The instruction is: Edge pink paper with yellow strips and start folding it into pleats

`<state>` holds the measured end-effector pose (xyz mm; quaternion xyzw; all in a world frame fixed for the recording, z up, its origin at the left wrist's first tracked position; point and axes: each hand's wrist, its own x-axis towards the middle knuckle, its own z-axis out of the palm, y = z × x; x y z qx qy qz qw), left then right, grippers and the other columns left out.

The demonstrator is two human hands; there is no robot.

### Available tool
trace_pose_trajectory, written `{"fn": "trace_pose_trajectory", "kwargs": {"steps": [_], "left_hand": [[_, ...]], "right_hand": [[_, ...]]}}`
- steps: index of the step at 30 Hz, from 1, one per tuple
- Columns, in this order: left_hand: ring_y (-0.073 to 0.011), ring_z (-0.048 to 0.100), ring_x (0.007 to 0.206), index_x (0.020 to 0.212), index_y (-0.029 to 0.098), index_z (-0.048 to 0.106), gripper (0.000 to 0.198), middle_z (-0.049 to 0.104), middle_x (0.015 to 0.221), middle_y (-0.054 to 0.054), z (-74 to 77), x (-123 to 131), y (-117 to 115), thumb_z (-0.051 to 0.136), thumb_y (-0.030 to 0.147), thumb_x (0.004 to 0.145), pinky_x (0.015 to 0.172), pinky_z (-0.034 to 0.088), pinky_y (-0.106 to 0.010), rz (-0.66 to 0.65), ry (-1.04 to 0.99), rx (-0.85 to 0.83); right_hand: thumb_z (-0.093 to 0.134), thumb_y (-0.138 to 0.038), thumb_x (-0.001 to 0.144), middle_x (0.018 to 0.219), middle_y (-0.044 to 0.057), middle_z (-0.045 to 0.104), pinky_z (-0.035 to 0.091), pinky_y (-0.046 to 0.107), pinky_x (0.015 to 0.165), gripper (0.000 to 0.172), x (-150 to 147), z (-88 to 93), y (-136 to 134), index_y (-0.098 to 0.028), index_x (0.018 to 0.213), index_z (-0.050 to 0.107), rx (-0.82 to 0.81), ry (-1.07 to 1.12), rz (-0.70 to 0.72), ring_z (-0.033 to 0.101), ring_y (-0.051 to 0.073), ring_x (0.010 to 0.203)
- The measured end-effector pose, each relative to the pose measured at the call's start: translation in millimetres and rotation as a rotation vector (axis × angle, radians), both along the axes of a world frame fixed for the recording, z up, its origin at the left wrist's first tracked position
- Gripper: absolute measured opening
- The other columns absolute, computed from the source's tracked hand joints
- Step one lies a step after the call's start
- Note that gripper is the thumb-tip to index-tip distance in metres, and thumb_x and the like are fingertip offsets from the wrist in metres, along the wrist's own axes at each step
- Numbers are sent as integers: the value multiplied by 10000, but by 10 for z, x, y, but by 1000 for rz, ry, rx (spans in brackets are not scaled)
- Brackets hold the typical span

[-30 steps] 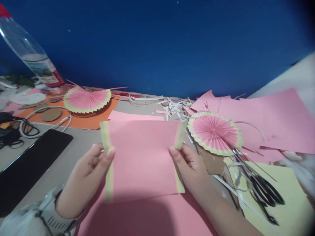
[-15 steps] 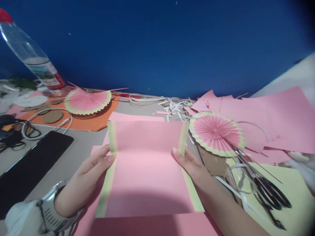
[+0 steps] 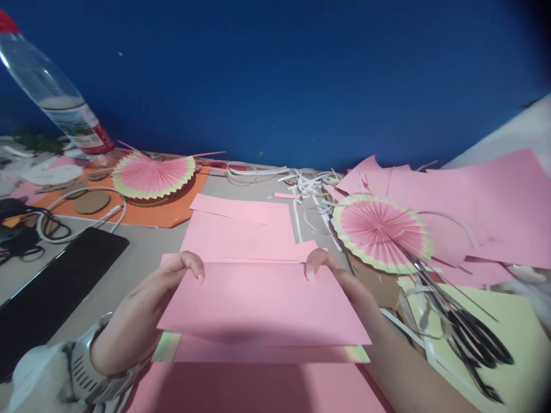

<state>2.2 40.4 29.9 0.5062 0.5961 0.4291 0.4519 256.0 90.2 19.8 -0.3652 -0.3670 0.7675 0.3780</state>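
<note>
A pink paper sheet (image 3: 258,298) is folded over on itself, its plain back facing up. Strips of pale green and yellow peek out at both lower corners. My left hand (image 3: 167,287) pinches the fold's left end, thumb on top. At the right end, my right hand (image 3: 327,269) grips the same sheet, also with the thumb above. More pink paper (image 3: 232,390) lies beneath it. Just beyond the fold, further pink pieces (image 3: 241,229) rest on the table.
A pleated pink-and-green paper fan (image 3: 379,229) and black-handled scissors (image 3: 477,338) lie at right, beside yellow paper (image 3: 508,327). Left are a dark phone (image 3: 64,298), a white cable (image 3: 124,212), a bottle (image 3: 64,109) and another fan (image 3: 152,178). White paper scraps (image 3: 312,183) sit behind.
The sheet's far part, raised upright before, has been folded toward me over the near part. Both thumbs now press at the fold, and the pink pieces behind have come into view.
</note>
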Motion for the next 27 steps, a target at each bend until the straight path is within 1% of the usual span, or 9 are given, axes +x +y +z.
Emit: {"fn": "trace_pose_trajectory", "kwargs": {"steps": [4,8,10,12,16,18,21,24,27], "left_hand": [[-200,514,798,693,249,614,264,545,746,-16,20,34,18,408,322,840,737,451,-274,42,-142,-65],[-247,527,1065,1031,296,611,336,631,1051,-22,54,101,8,403,501,865,824,459,-325,114,-378,-227],[-248,534,1077,1129,312,552,393,629,1096,-22,45,113,11,430,555,846,800,472,-319,113,-379,-256],[-225,562,1026,1155,303,513,383,629,1093,-21,18,111,21,516,505,830,769,474,-286,110,-299,-246],[-150,584,707,990,268,520,217,639,825,21,-62,83,32,563,417,837,656,473,-256,46,-235,-263],[-99,510,564,845,259,510,164,561,659,70,-97,62,28,567,413,838,565,436,-206,89,-217,-227],[-72,447,528,768,253,504,186,501,612,83,-109,45,24,586,409,830,505,381,-164,158,-188,-169],[-104,485,587,769,267,557,156,515,614,63,-75,62,28,624,406,794,541,417,-190,194,-151,-133],[-123,510,628,758,274,589,139,542,637,51,-45,89,23,632,406,775,585,440,-211,207,-123,-99]], "right_hand": [[508,-242,696,677,-6,561,408,245,499,131,-9,5,-10,-256,796,592,-15,-6,-61,539,155,560],[495,-307,785,950,38,658,477,333,716,353,-51,14,2,-281,1134,547,-13,-114,-36,631,228,849],[505,-331,820,979,55,667,476,323,733,365,-62,-13,2,-275,1180,541,29,-185,-17,629,232,894],[532,-364,838,951,56,673,478,301,712,379,-62,-69,-11,-274,1206,535,95,-251,-41,629,215,854],[556,-374,855,771,-11,645,459,252,581,571,-54,-179,-68,-328,1373,320,239,-352,-170,570,136,594],[551,-350,866,751,-34,622,445,235,562,663,-56,-194,-96,-360,1420,187,297,-381,-227,538,113,564],[537,-310,879,747,-49,588,439,216,573,699,-56,-191,-121,-393,1431,117,382,-429,-262,528,101,597],[541,-285,875,930,-20,625,470,235,690,546,-37,-192,-117,-415,1361,328,473,-504,-270,585,111,773],[566,-296,857,1150,10,613,442,295,890,287,-12,-187,-89,-351,1138,592,544,-536,-212,556,160,1052]]}}
